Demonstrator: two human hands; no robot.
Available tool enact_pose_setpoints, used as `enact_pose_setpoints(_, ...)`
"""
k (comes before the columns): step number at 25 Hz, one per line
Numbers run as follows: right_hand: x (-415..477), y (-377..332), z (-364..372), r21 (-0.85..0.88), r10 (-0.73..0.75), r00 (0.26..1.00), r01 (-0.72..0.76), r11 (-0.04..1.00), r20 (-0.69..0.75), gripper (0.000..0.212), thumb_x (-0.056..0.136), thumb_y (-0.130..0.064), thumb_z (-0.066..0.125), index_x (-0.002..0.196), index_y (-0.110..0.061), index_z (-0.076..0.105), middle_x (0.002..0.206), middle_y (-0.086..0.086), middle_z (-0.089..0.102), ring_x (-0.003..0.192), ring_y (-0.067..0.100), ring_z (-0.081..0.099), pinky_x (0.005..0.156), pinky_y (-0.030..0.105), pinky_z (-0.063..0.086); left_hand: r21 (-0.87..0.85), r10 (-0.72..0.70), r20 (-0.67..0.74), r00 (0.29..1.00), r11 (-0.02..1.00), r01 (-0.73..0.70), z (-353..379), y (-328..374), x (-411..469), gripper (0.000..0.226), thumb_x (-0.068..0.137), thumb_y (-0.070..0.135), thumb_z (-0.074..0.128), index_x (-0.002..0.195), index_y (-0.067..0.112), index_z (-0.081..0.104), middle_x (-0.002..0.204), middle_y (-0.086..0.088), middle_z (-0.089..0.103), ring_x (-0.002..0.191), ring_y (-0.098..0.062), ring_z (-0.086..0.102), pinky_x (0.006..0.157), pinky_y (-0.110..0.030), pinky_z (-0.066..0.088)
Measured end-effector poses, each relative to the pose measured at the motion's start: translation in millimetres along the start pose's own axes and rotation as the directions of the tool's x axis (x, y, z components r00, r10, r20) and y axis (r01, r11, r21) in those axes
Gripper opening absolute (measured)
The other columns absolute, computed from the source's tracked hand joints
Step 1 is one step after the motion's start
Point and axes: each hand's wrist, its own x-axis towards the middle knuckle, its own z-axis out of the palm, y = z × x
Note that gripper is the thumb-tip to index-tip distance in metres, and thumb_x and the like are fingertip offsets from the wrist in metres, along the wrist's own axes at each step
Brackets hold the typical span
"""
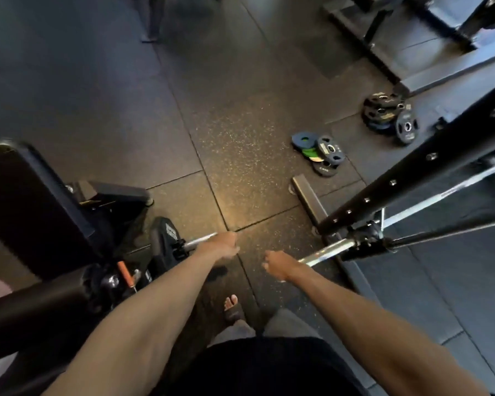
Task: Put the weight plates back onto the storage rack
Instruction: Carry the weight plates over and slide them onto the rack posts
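Both hands reach low: the left hand [222,247] clenched around a bar end [200,241] beside a loaded plate [166,247], the right hand [280,265] grasping another bar [326,251], seemingly to steady them; loose weight plates [320,155] lie on the floor [240,138], far right.

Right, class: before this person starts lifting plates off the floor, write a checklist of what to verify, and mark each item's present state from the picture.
1. Left hand free to grab: not ok, it is at the end of a chrome bar.
2. Right hand free: cannot tell, it is at the end of another bar.
3. Plates located: ok, a small pile and a dark stack lie on the floor.
4. Walking path to the piles: ok, bare mat between.
5. Footwear: not ok, the foot wears an open-toed sandal.
6. Storage rack's free pegs: cannot tell.
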Motion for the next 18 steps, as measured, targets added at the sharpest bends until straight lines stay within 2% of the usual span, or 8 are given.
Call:
enact_pose_setpoints(4, 49.4, -6.0, -39.8, -0.075, -0.011, 0.999, 0.015, 0.997, 0.051, 0.036, 0.103, -0.021, 0.045, 0.133, -0.002, 0.052, 0.132, 0.024, 0.06, 0.123, 0.038, 0.057, 0.095, 0.039, 0.046, 0.072, -0.016, 0.053, 0.998, 0.997, 0.012, -29.6, -11.0, 53.2, 0.028, 0.097, 0.025, 0.052, 0.114, 0.007, 0.065, 0.116, -0.014, 0.067, 0.108, -0.032, 0.062, 0.088, -0.037, 0.049)
enact_pose_setpoints(6, 79.8, -2.8, -69.6, -0.042, 0.009, 0.998, -0.007, 0.999, 0.062, 0.038, 0.104, -0.014, 0.04, 0.136, 0.004, 0.049, 0.135, 0.026, 0.057, 0.127, 0.038, 0.054, 0.094, 0.036, 0.042, 0.12, -0.022, 0.121, 0.992, 0.993, 0.007, -45.8, -8.5, 91.0, 0.029, 0.097, 0.029, 0.053, 0.115, 0.01, 0.065, 0.118, -0.012, 0.067, 0.109, -0.032, 0.062, 0.092, -0.039, 0.051)
enact_pose_setpoints(8, 121.7, 8.2, -103.7, 0.036, 0.053, 0.996, -0.056, 0.998, 0.071, 0.035, 0.103, -0.013, 0.041, 0.131, 0.005, 0.051, 0.135, 0.027, 0.057, 0.125, 0.039, 0.054, 0.092, 0.037, 0.044, 0.115, -0.02, 0.173, 0.985, 0.993, 0.0, -71.1, -1.8, 134.1, 0.026, 0.097, 0.029, 0.053, 0.113, 0.012, 0.065, 0.117, -0.009, 0.067, 0.107, -0.03, 0.062, 0.094, -0.041, 0.051)
enact_pose_setpoints(10, 158.8, 18.3, -143.2, 0.071, 0.035, 0.998, -0.038, 0.997, 0.051, 0.032, 0.102, -0.016, 0.043, 0.125, 0.003, 0.054, 0.132, 0.027, 0.058, 0.122, 0.04, 0.056, 0.091, 0.038, 0.045, 0.122, -0.014, 0.184, 0.983, 0.992, -0.009, -104.9, 10.6, 178.5, 0.024, 0.096, 0.025, 0.053, 0.111, 0.011, 0.066, 0.113, -0.01, 0.069, 0.102, -0.029, 0.064, 0.091, -0.041, 0.053)
enact_pose_setpoints(13, 199.2, 35.9, -212.5, 0.167, 0.105, 0.994, -0.105, 0.98, 0.006, 0.033, 0.099, -0.025, 0.048, 0.117, -0.001, 0.061, 0.124, 0.024, 0.065, 0.117, 0.04, 0.061, 0.088, 0.038, 0.049, 0.139, -0.014, 0.203, 0.979, 0.99, -0.014, -173.0, 47.9, 242.6, 0.026, 0.097, 0.027, 0.05, 0.109, 0.01, 0.065, 0.108, -0.01, 0.069, 0.099, -0.03, 0.066, 0.084, -0.036, 0.053)
enact_pose_setpoints(16, 234.7, 52.2, -283.0, 0.27, 0.177, 0.984, -0.164, 0.949, -0.027, 0.034, 0.099, -0.027, 0.048, 0.118, -0.002, 0.063, 0.123, 0.023, 0.066, 0.116, 0.039, 0.062, 0.09, 0.038, 0.05, 0.12, 0.062, 0.169, 0.984, 0.989, -0.083, -236.1, 91.8, 311.8, 0.025, 0.098, 0.025, 0.047, 0.107, 0.01, 0.065, 0.104, -0.01, 0.069, 0.097, -0.028, 0.065, 0.075, -0.033, 0.047)
enact_pose_setpoints(18, 253.6, 64.9, -315.2, 0.337, 0.236, 0.971, -0.209, 0.918, -0.04, 0.033, 0.099, -0.026, 0.047, 0.118, -0.004, 0.063, 0.124, 0.022, 0.066, 0.117, 0.038, 0.062, 0.094, 0.04, 0.05, 0.111, 0.118, 0.158, 0.98, 0.984, -0.137, -268.7, 120.5, 341.9, 0.023, 0.1, 0.022, 0.046, 0.111, 0.011, 0.062, 0.1, -0.007, 0.066, 0.093, -0.026, 0.062, 0.074, -0.032, 0.045)
